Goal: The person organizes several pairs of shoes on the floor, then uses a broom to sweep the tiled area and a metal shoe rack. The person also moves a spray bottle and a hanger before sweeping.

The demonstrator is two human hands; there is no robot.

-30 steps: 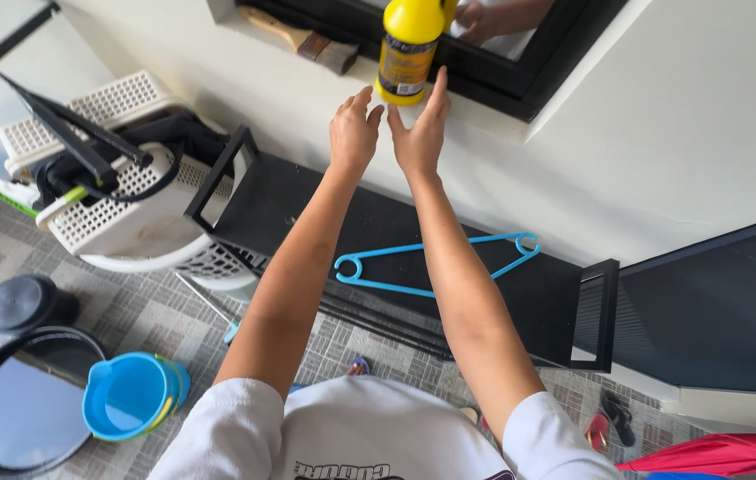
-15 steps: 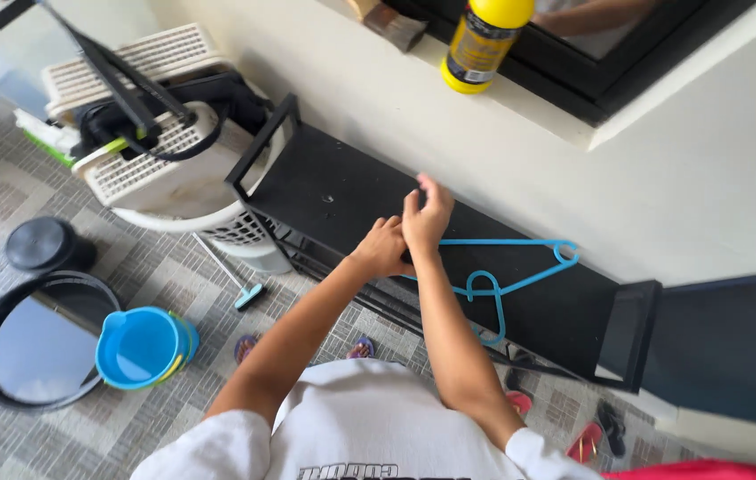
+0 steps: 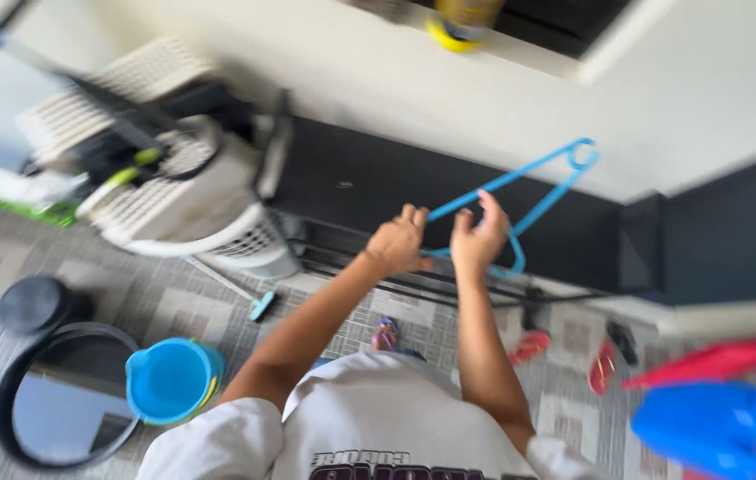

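Blue thin plastic clothes hanger (image 3: 520, 191), triangular with a small hook loop at the upper right, is lifted just above the flat black rack top (image 3: 351, 182) by the white wall. Head view only, strongly motion-blurred.

Left hand (image 3: 396, 242) is closed on the hanger's lower left corner; right hand (image 3: 477, 238) is curled round its lower bar, fingers raised. Hands are close together, not touching.

Left of the rack: white perforated plastic laundry basket (image 3: 187, 209), tilted, holding dark tangled items too smeared to identify. On the patterned tile floor (image 3: 174, 307): round blue plastic bucket (image 3: 169, 380) beside a black-rimmed round basin (image 3: 58, 404), and a blue-headed brush (image 3: 261, 307).

Yellow plastic bottle (image 3: 458, 18) on the window ledge is cut off by the top edge; label unreadable. Red and blue shapes at lower right are blurred.
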